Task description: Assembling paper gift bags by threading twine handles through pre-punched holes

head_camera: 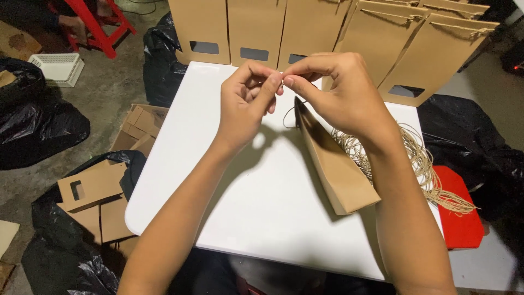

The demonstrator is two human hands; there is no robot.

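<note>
Above a white table (180, 164), left hand (245, 104) and right hand (338, 90) fingertips pinching a thin cord end together, brown paper bag (335, 164) lying flat beneath, twine bundle (420, 164) just beside, finished bags (256, 33) standing behind.

- whatever the fingertips of the left hand (246, 101) and right hand (338, 90) pinch between them is too small to make out; only a thin dark cord (285, 116) curves down below them.
- the right forearm covers part of the bundle of twine (423, 164) and the far corner of the lying paper bag (333, 161).
- the standing paper bags (256, 30) beyond the hands lose their tops at the upper edge.
- the desk (180, 180) near edge is hidden by both forearms.
- far left of the hands, a person's hand (73, 24) by the red stool (95, 24) is mostly cut off.
</note>
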